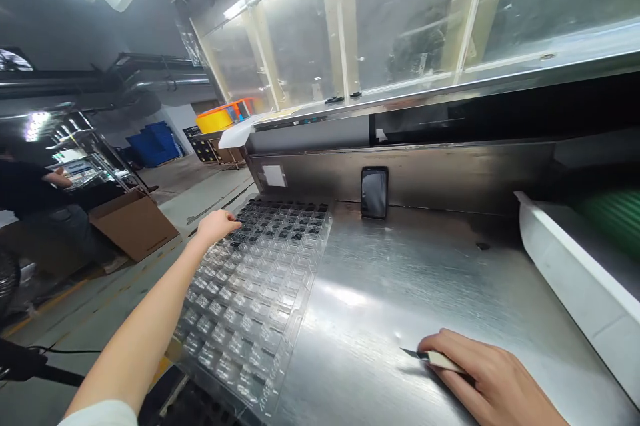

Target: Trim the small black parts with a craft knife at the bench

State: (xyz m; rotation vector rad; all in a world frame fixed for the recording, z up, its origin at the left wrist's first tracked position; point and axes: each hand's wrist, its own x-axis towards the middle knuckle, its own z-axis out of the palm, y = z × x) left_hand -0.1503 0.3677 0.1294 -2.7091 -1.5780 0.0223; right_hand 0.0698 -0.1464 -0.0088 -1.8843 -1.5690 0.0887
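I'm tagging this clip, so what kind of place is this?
Probably a factory packing line: a steel workbench under a clear machine guard, a compartmented plastic tray partly filled with small dark parts, and a cardboard box on the floor.

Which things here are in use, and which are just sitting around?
In use:
left hand on the far corner of the clear compartment tray
right hand, its grip on a small blade tool on the steel table

Lying about:
phone leaning on the back panel
white bin
cardboard box
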